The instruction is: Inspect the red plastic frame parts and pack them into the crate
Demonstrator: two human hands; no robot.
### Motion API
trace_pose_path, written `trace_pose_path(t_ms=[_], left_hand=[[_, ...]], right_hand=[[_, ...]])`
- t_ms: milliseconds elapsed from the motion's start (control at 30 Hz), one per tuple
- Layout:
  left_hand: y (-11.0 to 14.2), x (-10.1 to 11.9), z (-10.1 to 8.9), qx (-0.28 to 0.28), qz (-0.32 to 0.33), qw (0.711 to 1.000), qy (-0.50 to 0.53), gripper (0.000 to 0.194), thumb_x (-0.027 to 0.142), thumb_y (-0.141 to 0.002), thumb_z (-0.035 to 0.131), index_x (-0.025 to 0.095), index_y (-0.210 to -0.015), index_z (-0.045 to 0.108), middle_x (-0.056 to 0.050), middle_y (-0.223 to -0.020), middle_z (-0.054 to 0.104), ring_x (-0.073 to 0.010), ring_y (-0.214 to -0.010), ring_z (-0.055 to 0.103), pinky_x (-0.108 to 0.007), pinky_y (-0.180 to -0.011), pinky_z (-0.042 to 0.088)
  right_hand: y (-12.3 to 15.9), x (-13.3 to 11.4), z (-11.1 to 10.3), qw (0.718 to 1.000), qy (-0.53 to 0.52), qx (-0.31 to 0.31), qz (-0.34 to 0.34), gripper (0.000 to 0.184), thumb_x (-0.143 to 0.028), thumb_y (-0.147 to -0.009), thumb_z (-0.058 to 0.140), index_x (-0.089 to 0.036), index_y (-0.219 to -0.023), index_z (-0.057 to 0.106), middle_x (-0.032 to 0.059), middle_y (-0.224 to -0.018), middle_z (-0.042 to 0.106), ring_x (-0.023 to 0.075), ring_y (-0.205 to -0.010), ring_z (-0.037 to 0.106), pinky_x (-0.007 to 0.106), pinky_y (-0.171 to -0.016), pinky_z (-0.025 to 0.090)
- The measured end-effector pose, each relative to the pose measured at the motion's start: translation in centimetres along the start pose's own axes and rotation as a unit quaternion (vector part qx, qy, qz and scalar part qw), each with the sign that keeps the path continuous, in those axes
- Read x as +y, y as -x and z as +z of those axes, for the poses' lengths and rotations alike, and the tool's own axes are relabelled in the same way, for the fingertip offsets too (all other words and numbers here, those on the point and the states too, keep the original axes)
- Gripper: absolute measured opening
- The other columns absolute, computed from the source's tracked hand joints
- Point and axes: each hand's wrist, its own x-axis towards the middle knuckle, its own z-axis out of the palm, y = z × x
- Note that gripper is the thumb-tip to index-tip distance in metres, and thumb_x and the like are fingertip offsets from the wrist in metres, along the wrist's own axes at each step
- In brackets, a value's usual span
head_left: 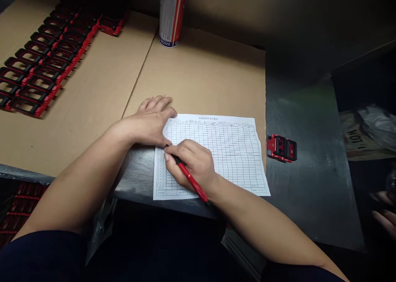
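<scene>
my right hand (192, 164) pinched on pen (189, 175), tip near form (216, 154) left edge | left hand (148, 123) open, nothing gripped, pinning top-left corner; I'd hold it flat

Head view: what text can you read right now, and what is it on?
Packet at right: "TOM", upside down, partly creased, so uncertain.
Form: Chinese title and handwritten entries, too small to read.
Can: lettering too blurred to read.

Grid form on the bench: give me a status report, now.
Left hand flat on the printed grid form, at its left edge. Right hand gripping a red pen, tip on the form. Red-and-black plastic part beside the form, not touching.
</scene>
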Motion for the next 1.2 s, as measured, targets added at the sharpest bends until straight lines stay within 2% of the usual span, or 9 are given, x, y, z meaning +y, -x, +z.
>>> trace_pose_path(t_ms=[133, 267, 333, 400, 500, 667, 867, 1067, 1200], left_hand=[[0.02, -0.08, 0.04, 0.002, 0.001, 1.000, -0.007, 0.088, 0.056, -0.068, 0.075, 0.019, -0.142, 0.046, -0.017, -0.170, 0.013, -0.0394, -0.158, 0.002, -0.057, -0.127, 0.007], [0.04, -0.19, 0.01, 0.002, 0.005, 1.000, -0.008, 0.089, 0.056, -0.068, 0.076, 0.018, -0.142, 0.047, -0.017, -0.169, 0.014, -0.0392, -0.158, 0.003, -0.056, -0.128, 0.007], [0.06, -0.26, 0.03, 0.004, 0.005, 1.000, -0.003, 0.090, 0.060, -0.068, 0.075, 0.019, -0.142, 0.047, -0.016, -0.170, 0.014, -0.0397, -0.158, 0.004, -0.056, -0.128, 0.007], [0.06, -0.31, 0.08, 0.008, 0.007, 1.000, 0.000, 0.090, 0.063, -0.068, 0.074, 0.019, -0.142, 0.047, -0.015, -0.170, 0.014, -0.0402, -0.158, 0.004, -0.056, -0.128, 0.007], [0.05, -0.28, 0.09, 0.009, 0.009, 1.000, 0.000, 0.087, 0.059, -0.070, 0.073, 0.018, -0.142, 0.047, -0.016, -0.170, 0.015, -0.0410, -0.158, 0.005, -0.057, -0.128, 0.007], [0.10, 0.01, -0.06, 0.004, 0.007, 1.000, -0.006, 0.089, 0.060, -0.070, 0.072, 0.015, -0.143, 0.047, -0.020, -0.169, 0.015, -0.0425, -0.158, 0.005, -0.059, -0.127, 0.008], [0.13, 0.21, -0.01, 0.000, -0.004, 1.000, -0.015, 0.092, 0.062, -0.066, 0.074, 0.017, -0.142, 0.047, -0.019, -0.170, 0.012, -0.0410, -0.158, 0.003, -0.057, -0.127, 0.006], [0.11, 0.16, 0.21, 0.009, -0.002, 1.000, -0.025, 0.087, 0.057, -0.068, 0.074, 0.018, -0.141, 0.046, -0.019, -0.169, 0.014, -0.0400, -0.158, 0.005, -0.057, -0.127, 0.008], [0.13, 0.13, 0.19, 0.009, -0.001, 1.000, -0.029, 0.091, 0.059, -0.066, 0.075, 0.017, -0.142, 0.046, -0.019, -0.169, 0.014, -0.0403, -0.158, 0.005, -0.057, -0.127, 0.008]], right_hand=[[0.03, -0.19, 0.12, 1.000, 0.027, -0.009, -0.011, 0.011, -0.020, -0.092, 0.063, -0.021, -0.087, 0.073, -0.0012, -0.066, 0.061, 0.0125, -0.057, 0.057, 0.025, -0.054, 0.047], [0.12, -0.30, 0.03, 0.999, 0.029, 0.028, -0.001, 0.011, -0.020, -0.093, 0.062, -0.021, -0.086, 0.071, -0.0004, -0.066, 0.064, 0.0136, -0.057, 0.057, 0.027, -0.055, 0.048], [0.18, -0.30, -0.09, 0.998, 0.023, 0.055, 0.002, 0.008, -0.020, -0.092, 0.062, -0.020, -0.093, 0.070, 0.0021, -0.072, 0.067, 0.0157, -0.062, 0.060, 0.029, -0.058, 0.051], [0.25, -0.29, -0.19, 0.997, 0.017, 0.070, 0.006, 0.015, -0.020, -0.093, 0.061, -0.019, -0.106, 0.070, 0.0046, -0.080, 0.069, 0.0174, -0.070, 0.064, 0.030, -0.062, 0.054], [0.31, -0.25, -0.19, 0.998, 0.021, 0.056, 0.017, 0.020, -0.023, -0.098, 0.060, -0.021, -0.116, 0.070, 0.0041, -0.085, 0.069, 0.0165, -0.074, 0.066, 0.028, -0.063, 0.055], [0.33, -0.13, 0.17, 0.999, 0.038, 0.018, 0.018, 0.018, -0.020, -0.102, 0.057, -0.022, -0.115, 0.068, 0.0065, -0.102, 0.073, 0.0191, -0.089, 0.068, 0.031, -0.075, 0.057], [0.41, 0.09, 0.35, 0.992, 0.089, -0.023, 0.088, 0.020, -0.035, -0.100, 0.061, -0.019, -0.111, 0.064, 0.0081, -0.100, 0.066, 0.0193, -0.079, 0.064, 0.030, -0.062, 0.053], [0.39, 0.16, 0.37, 0.992, 0.078, -0.034, 0.089, 0.019, -0.027, -0.098, 0.061, -0.019, -0.116, 0.061, 0.0071, -0.099, 0.062, 0.0194, -0.076, 0.062, 0.032, -0.062, 0.052], [0.29, 0.18, 0.42, 0.994, 0.066, -0.032, 0.076, 0.021, -0.017, -0.095, 0.057, -0.018, -0.115, 0.061, 0.0068, -0.096, 0.062, 0.0197, -0.078, 0.063, 0.032, -0.063, 0.053]])
